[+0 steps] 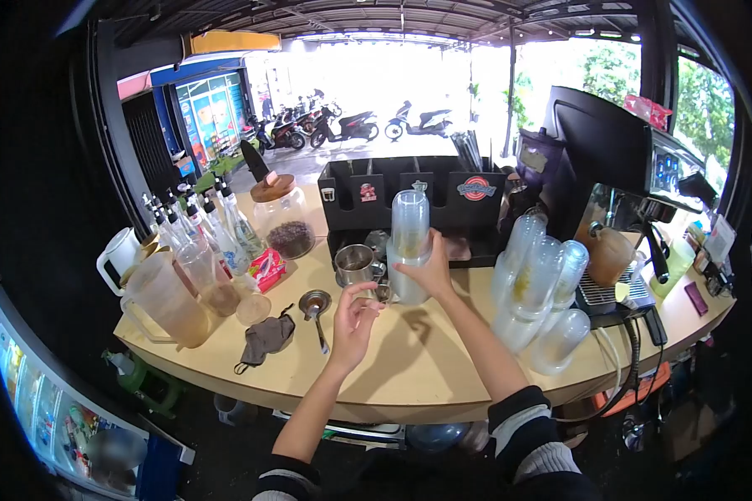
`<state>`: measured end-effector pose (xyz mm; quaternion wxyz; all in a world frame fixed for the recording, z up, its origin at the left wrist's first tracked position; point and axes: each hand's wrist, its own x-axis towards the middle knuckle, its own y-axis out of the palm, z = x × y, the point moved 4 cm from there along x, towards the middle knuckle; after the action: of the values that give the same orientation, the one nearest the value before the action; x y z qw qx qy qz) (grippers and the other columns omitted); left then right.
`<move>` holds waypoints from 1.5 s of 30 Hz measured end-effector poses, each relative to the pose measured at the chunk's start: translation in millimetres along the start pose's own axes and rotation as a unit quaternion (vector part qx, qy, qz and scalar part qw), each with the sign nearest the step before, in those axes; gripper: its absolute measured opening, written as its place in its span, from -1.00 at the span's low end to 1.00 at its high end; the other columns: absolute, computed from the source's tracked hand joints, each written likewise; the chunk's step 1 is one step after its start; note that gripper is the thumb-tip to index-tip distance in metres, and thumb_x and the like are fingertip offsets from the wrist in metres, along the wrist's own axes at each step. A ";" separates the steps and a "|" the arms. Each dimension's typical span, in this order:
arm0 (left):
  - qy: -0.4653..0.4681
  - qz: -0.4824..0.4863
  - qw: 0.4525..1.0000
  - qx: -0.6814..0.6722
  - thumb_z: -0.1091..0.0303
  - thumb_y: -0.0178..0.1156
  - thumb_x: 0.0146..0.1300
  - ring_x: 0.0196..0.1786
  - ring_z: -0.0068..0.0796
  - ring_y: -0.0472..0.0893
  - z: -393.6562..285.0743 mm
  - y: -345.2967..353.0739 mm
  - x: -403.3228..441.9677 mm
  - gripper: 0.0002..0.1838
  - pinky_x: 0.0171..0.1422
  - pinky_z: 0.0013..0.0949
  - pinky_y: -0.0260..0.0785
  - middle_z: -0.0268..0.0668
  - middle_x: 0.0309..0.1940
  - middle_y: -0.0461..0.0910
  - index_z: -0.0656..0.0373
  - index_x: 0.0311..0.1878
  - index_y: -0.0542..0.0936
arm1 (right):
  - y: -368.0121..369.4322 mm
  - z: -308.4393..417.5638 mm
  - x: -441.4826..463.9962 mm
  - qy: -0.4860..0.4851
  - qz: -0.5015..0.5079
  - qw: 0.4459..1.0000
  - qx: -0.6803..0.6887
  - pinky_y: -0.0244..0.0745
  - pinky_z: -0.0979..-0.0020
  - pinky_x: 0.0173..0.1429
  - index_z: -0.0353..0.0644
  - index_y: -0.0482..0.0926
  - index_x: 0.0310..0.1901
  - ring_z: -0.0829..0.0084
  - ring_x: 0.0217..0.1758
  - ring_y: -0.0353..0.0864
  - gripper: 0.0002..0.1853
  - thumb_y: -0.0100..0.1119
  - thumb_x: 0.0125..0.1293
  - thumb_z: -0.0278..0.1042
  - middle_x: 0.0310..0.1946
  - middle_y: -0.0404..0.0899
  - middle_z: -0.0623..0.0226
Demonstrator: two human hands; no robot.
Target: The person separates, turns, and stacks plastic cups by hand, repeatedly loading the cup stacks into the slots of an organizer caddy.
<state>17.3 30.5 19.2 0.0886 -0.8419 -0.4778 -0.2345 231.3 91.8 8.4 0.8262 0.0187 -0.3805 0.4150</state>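
Note:
My right hand [428, 270] is wrapped around a tall stack of clear plastic cups [410, 224], turned upside down near the middle of the counter. My left hand [357, 320] hovers to the left of that stack, fingers loosely bent and apart, with nothing visible in it. Just beyond its fingertips are a small metal measuring cup [383, 291] and a steel pitcher [355, 265]. A strainer with a handle [315, 304] lies left of my left hand. More stacks of clear cups [533, 280] stand to the right of my right forearm.
Behind the cups is a black organizer [409, 196] with straws. An espresso machine [635, 209] occupies the right end. To the left are a plastic jug [169, 302], several pump bottles [209, 230], a wooden-lidded jar [285, 219], a red packet [267, 269] and a dark cloth mask [267, 338].

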 end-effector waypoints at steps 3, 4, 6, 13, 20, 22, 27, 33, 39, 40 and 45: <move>0.000 -0.006 1.000 -0.018 0.40 0.13 0.24 0.11 -0.49 0.40 6.9 23.2 10.4 -0.54 0.10 -0.44 0.32 -0.32 0.15 0.31 0.16 0.19 0.26 | -37.4 9.4 -7.3 0.002 0.059 0.998 -0.007 0.18 0.20 0.30 -0.29 0.09 0.23 0.09 0.23 0.24 0.08 0.55 -0.35 -0.16 0.14 0.23 0.02; 0.021 -0.012 1.000 0.011 0.42 0.18 0.19 0.12 -0.47 0.39 7.6 31.3 8.9 -0.51 0.11 -0.41 0.31 -0.28 0.16 0.30 0.17 0.17 0.27 | -46.5 9.5 -20.2 0.002 0.068 0.998 0.000 0.17 0.21 0.31 -0.30 0.08 0.22 0.11 0.24 0.24 0.08 0.55 -0.35 -0.17 0.14 0.24 0.01; 0.069 0.009 0.992 0.106 0.41 0.35 -0.01 0.16 -0.35 0.36 10.5 41.3 11.3 -0.23 0.22 -0.27 0.26 -0.21 0.16 0.29 0.18 0.27 0.18 | -65.4 19.7 -44.2 -0.025 0.066 0.997 0.042 0.18 0.22 0.32 -0.34 0.05 0.22 0.15 0.26 0.24 0.08 0.55 -0.32 -0.18 0.14 0.24 0.00; 0.016 0.158 0.984 0.076 0.35 0.52 -0.32 0.35 -0.19 0.24 40.4 105.0 30.3 0.25 0.37 -0.17 0.16 -0.05 0.31 0.17 0.17 0.41 -0.12 | -122.5 60.2 -83.6 0.076 0.132 0.988 0.038 0.19 0.22 0.33 -0.37 0.03 0.22 0.15 0.26 0.26 0.05 0.51 -0.28 -0.25 0.14 0.25 -0.01; 0.047 0.142 0.986 0.076 0.35 0.54 -0.37 0.30 -0.22 0.30 52.9 126.0 39.1 0.27 0.35 -0.19 0.17 -0.06 0.27 0.22 0.15 0.40 -0.12 | -137.8 55.7 -84.0 0.056 0.060 0.994 0.072 0.18 0.21 0.33 -0.37 0.06 0.21 0.16 0.26 0.26 0.01 0.48 -0.26 -0.24 0.13 0.25 -0.01; 0.037 0.148 0.986 0.066 0.33 0.54 -0.37 0.30 -0.21 0.29 52.6 127.1 40.0 0.27 0.36 -0.19 0.17 -0.06 0.27 0.22 0.15 0.41 -0.12 | -137.1 57.6 -79.5 0.048 0.057 0.994 0.079 0.20 0.21 0.32 -0.38 0.05 0.21 0.14 0.25 0.28 0.02 0.48 -0.28 -0.23 0.12 0.26 -0.02; 0.032 0.145 0.987 0.063 0.30 0.54 -0.36 0.32 -0.19 0.26 61.2 120.4 39.7 0.26 0.37 -0.19 0.15 -0.05 0.28 0.20 0.14 0.40 -0.10 | -131.9 53.0 -82.1 0.051 0.071 0.996 0.032 0.22 0.22 0.30 -0.39 0.06 0.19 0.13 0.21 0.31 0.01 0.48 -0.29 -0.23 0.09 0.27 -0.04; 0.022 0.142 0.981 0.131 0.25 0.55 -0.38 0.33 -0.16 0.24 55.9 108.1 24.3 0.24 0.33 -0.18 0.22 -0.03 0.29 0.17 0.20 0.38 -0.04 | -131.4 53.3 -86.1 0.053 0.069 0.996 0.003 0.23 0.22 0.28 -0.38 0.06 0.17 0.10 0.20 0.31 -0.01 0.49 -0.28 -0.24 0.08 0.26 -0.06; -0.110 0.208 0.911 0.338 0.31 0.47 -0.16 -0.13 -0.37 0.56 86.8 79.3 -11.7 -0.24 -0.05 -0.34 0.44 -0.07 -0.10 0.50 0.37 0.12 0.33 | -131.0 46.6 -88.7 0.034 0.068 0.997 -0.001 0.18 0.23 0.31 -0.36 0.06 0.19 0.17 0.22 0.29 0.00 0.51 -0.25 -0.23 0.10 0.27 0.00; -0.122 0.193 0.925 0.303 0.36 0.39 -0.07 -0.23 -0.36 0.57 86.1 78.9 -11.5 -0.46 -0.13 -0.35 0.44 -0.10 -0.24 0.55 0.37 -0.02 0.43 | -130.9 46.7 -88.0 0.034 0.068 0.997 -0.007 0.19 0.23 0.30 -0.36 0.06 0.19 0.16 0.22 0.29 0.00 0.51 -0.25 -0.22 0.09 0.28 -0.01; -0.109 0.195 0.940 0.257 0.52 0.19 0.09 -0.45 -0.41 0.59 91.8 72.8 -3.7 -0.85 -0.27 -0.39 0.44 -0.17 -0.54 0.58 0.39 -0.27 0.55 | -134.2 61.0 -88.6 0.046 0.051 0.997 -0.022 0.22 0.21 0.28 -0.38 0.07 0.17 0.12 0.20 0.30 -0.02 0.49 -0.27 -0.23 0.07 0.28 -0.05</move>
<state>105.8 23.5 -57.4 0.2930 -0.8877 -0.3549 0.0113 255.5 -76.7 32.8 0.8209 -0.0381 -0.3522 0.4480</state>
